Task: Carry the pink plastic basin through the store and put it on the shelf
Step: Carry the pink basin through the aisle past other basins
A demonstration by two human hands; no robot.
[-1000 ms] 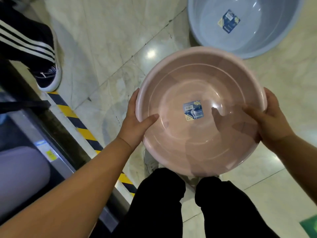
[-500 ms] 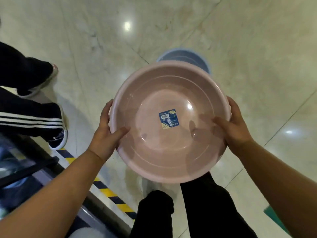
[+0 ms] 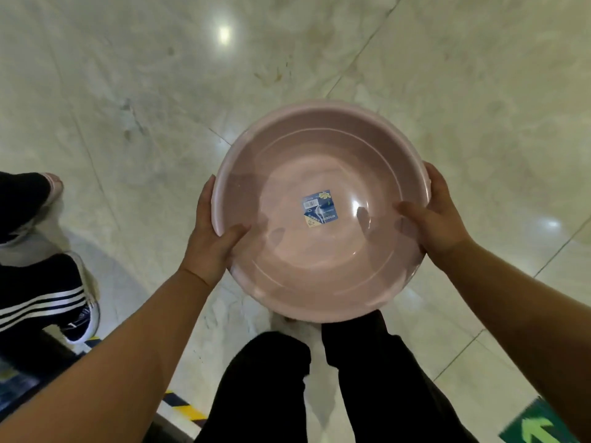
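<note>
I hold the round pink plastic basin (image 3: 319, 260) in front of me, above the floor, its open side facing up. A blue label is stuck to the middle of its bottom. My left hand (image 3: 211, 238) grips the left rim, thumb inside the bowl. My right hand (image 3: 438, 219) grips the right rim the same way. My black-trousered legs (image 3: 367, 378) show below the basin. No shelf is in view.
Glossy pale marble floor (image 3: 160, 107) spreads ahead and to both sides. Another person's legs in black striped trousers and sneakers (image 3: 48, 282) stand at the left. A yellow-black hazard strip (image 3: 182, 407) runs along the lower left. A green floor arrow (image 3: 543, 426) lies at the bottom right.
The view has swung away from the grey-blue basin on the floor, which is now out of sight. The pink basin stays in both hands and now sits further right in view.
</note>
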